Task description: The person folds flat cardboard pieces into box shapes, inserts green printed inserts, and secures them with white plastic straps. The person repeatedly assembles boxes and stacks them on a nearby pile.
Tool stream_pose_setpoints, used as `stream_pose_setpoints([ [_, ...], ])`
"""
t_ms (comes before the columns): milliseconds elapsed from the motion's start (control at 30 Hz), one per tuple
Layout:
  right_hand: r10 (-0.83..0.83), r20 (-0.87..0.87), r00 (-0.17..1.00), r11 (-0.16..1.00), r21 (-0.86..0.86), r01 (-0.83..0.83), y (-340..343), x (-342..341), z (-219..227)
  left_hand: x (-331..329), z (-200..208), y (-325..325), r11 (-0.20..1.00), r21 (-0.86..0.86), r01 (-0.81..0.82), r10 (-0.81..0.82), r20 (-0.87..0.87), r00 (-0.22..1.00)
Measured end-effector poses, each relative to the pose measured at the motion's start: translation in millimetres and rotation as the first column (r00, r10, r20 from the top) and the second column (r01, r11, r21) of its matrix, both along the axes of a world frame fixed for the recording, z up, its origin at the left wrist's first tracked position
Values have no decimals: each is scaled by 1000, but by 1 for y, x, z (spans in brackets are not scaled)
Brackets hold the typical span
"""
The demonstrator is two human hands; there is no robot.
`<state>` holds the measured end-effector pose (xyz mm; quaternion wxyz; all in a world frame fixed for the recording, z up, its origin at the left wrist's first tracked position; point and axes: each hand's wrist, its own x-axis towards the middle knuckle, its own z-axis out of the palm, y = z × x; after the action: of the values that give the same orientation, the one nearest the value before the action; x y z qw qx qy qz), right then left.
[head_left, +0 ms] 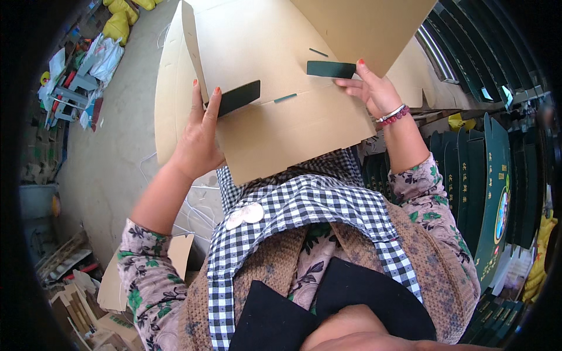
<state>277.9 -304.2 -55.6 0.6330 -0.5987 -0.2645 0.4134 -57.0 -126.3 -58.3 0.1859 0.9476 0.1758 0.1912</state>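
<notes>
The left hand (196, 146) has two fingers raised and spread beside one dark green tab (241, 98); whether they grip it, I cannot tell. The right hand (377, 93) pinches the end of another green tab (329, 69) between thumb and fingers. Both tabs stand over the tan cardboard piece (293, 137), which lies unfolded in front of the checked apron (298, 196), its side panels raised. Cardboard hides the surface under it. To the right, dark green boxes (492, 199) stand packed in a row, with stacked green panels (468, 47) above. On the left, grey floor (134, 99) carries white strings (196, 213), cardboard scraps (79, 310), a white plastic bag (109, 61) and, farther off, yellow sacks (117, 26).
</notes>
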Motion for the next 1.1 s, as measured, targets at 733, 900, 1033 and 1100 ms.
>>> stream_pose_setpoints([
  [733, -128, 961, -244, 991, 116, -65, 50, -42, 13, 58, -2, 37, 872, 453, -188, 82, 243, 967],
  [900, 512, 852, -112, 844, -523, -123, 60, -24, 4, 68, 18, 10, 1000, -3, -24, 23, -274, 962],
  [1033, 662, 745, -77, 736, -666, -117, 69, -23, 13, 77, 21, 34, 999, -41, -18, -5, -503, 865],
  [1100, 723, 689, -45, 678, -721, -147, 74, -22, 16, 82, 20, 40, 987, -160, -5, -83, -541, 837],
])
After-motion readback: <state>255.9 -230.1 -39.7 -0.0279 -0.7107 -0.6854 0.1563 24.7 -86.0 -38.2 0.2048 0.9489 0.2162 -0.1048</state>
